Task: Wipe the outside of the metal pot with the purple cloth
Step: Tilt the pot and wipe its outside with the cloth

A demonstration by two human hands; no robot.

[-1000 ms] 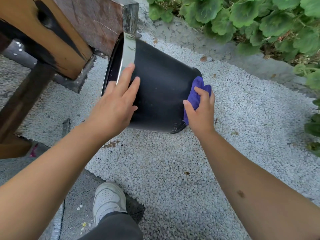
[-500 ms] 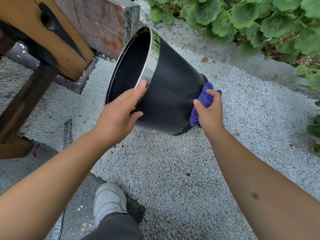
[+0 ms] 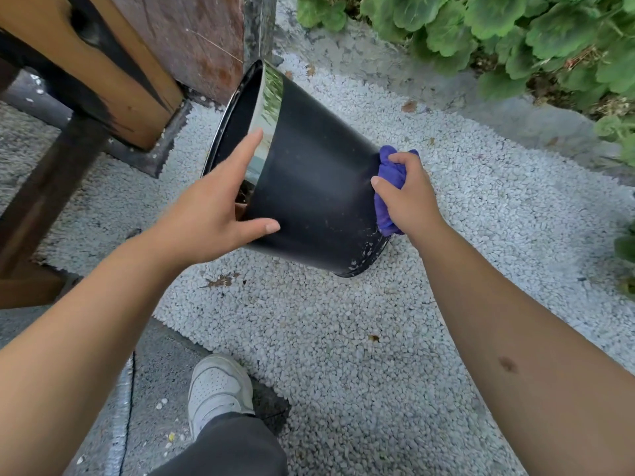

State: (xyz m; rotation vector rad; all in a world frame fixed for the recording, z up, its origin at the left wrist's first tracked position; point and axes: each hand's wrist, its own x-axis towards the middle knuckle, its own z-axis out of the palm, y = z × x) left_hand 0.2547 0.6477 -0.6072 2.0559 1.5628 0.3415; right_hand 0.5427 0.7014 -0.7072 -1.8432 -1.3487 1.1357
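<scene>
The metal pot (image 3: 316, 180) is black with a shiny chrome band at its rim. It is tilted on its side, mouth to the upper left, its bottom edge touching the white gravel. My left hand (image 3: 216, 214) grips the rim end, thumb on the black wall and fingers over the chrome band. My right hand (image 3: 409, 197) is closed on the bunched purple cloth (image 3: 390, 180) and presses it against the pot's base end. White specks dot the wall near the bottom edge.
A wooden beam and post (image 3: 103, 73) with a stone block (image 3: 192, 32) stand just behind the pot's mouth. Green leafy plants (image 3: 515, 36) line the top right beyond a concrete strip. My white shoe (image 3: 216, 389) rests on the paving below.
The pot has rolled and tipped so less of its inside shows. My left hand shifted its grip on the rim, and my right hand moved the cloth down along the base end.
</scene>
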